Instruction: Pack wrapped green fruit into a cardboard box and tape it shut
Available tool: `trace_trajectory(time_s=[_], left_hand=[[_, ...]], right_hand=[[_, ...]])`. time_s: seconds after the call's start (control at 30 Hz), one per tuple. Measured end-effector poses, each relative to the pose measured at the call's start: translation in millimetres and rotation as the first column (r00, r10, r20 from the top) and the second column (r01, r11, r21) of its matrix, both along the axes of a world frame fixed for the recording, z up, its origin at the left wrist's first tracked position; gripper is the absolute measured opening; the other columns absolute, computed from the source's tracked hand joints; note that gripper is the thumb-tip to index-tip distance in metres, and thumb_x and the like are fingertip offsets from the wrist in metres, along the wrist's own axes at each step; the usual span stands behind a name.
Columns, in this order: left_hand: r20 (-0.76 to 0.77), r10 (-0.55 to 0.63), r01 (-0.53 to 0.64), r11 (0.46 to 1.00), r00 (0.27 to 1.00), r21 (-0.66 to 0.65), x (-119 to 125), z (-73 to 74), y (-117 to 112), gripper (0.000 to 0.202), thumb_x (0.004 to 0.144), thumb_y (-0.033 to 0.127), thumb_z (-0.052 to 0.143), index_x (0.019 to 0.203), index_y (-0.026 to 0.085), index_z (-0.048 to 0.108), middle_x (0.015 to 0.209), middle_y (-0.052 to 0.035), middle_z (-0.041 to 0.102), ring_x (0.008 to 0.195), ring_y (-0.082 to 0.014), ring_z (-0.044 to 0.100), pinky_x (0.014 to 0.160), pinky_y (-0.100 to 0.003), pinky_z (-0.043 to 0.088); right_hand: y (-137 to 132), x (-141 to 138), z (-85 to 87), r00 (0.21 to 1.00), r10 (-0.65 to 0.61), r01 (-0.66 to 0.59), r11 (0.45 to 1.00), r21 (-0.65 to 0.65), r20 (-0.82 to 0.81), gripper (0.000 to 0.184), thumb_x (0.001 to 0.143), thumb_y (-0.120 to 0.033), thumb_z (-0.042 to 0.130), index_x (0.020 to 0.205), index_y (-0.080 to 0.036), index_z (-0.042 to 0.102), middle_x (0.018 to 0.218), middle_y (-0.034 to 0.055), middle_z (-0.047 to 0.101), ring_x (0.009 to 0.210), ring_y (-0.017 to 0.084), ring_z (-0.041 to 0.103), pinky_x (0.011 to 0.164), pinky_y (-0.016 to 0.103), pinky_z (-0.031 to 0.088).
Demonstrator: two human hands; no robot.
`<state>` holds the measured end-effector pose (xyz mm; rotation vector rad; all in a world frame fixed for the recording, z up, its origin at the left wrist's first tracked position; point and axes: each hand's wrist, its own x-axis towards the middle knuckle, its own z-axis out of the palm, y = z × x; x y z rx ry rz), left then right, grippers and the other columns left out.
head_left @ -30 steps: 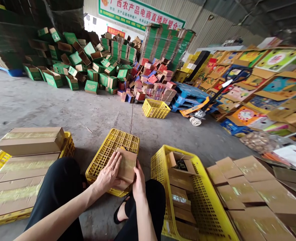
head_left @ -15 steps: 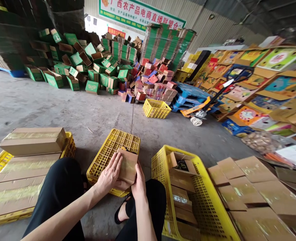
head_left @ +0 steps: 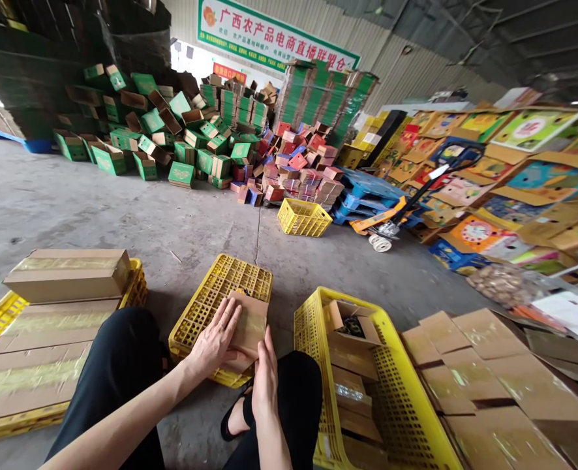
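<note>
A small brown cardboard box (head_left: 250,323) with tape across its top lies on an overturned yellow crate (head_left: 230,277) between my knees. My left hand (head_left: 215,336) grips the box from the left, its fingers laid over the top face. Against the right near side is my right hand (head_left: 265,369), its fingers bent along the edge, so the box is held between both hands. A small yellow and black thing (head_left: 243,292) shows just behind the box; I cannot make out what it is.
Left, a yellow crate (head_left: 135,287) bears long taped cartons (head_left: 68,274). Right, a yellow crate (head_left: 313,333) contains small boxes, one open (head_left: 355,323). Beyond it lie stacked taped boxes (head_left: 485,365). Farther off are another yellow crate (head_left: 304,219), a pallet jack (head_left: 391,222) and piled green boxes (head_left: 181,173).
My right hand has slid slightly down and towards me along the box's side. My left hand and the box stay almost in place. The view has tilted a little.
</note>
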<state>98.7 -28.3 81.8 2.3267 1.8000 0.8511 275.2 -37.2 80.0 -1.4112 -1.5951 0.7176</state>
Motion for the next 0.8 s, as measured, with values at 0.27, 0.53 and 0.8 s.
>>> trace_trajectory(time_s=[0.27,0.53,0.8], left_hand=[[0.067,-0.047,0.048,0.999,0.997,-0.019,-6.7,0.1,1.9,0.109,0.084,0.047,0.088,0.172,0.025,0.026,0.179,-0.0198,0.017,0.165,-0.042,0.011,0.127,-0.061,0.039],[0.222,-0.157,0.144,0.987,0.962,0.075,-15.4,-9.8,-2.0,0.098,0.094,0.058,0.076,0.172,0.024,0.028,0.177,-0.0197,0.025,0.164,-0.0434,0.015,0.126,-0.065,0.036],[0.51,-0.065,0.176,0.969,0.858,-0.171,-11.4,-79.2,-64.4,0.088,0.1,0.063,0.061,0.173,0.033,0.023,0.168,-0.009,0.048,0.152,-0.0366,0.049,0.123,-0.054,0.047]], right_hand=[[42.3,-12.1,-8.6,0.96,-0.056,0.027,0.994,0.106,0.276,0.082,0.109,-0.068,0.028,0.167,-0.012,0.042,0.168,0.022,0.045,0.157,0.037,0.042,0.123,0.06,0.043],[57.9,-31.7,31.2,0.796,-0.02,-0.064,0.991,0.117,0.605,0.062,0.113,-0.047,0.031,0.166,-0.018,0.046,0.172,0.0094,0.041,0.153,0.035,0.047,0.123,0.049,0.046],[65.1,9.1,36.0,0.888,0.015,-0.009,1.0,-0.015,0.459,0.069,0.111,-0.054,0.033,0.168,-0.016,0.041,0.177,0.0126,0.03,0.154,0.032,0.048,0.121,0.043,0.047]])
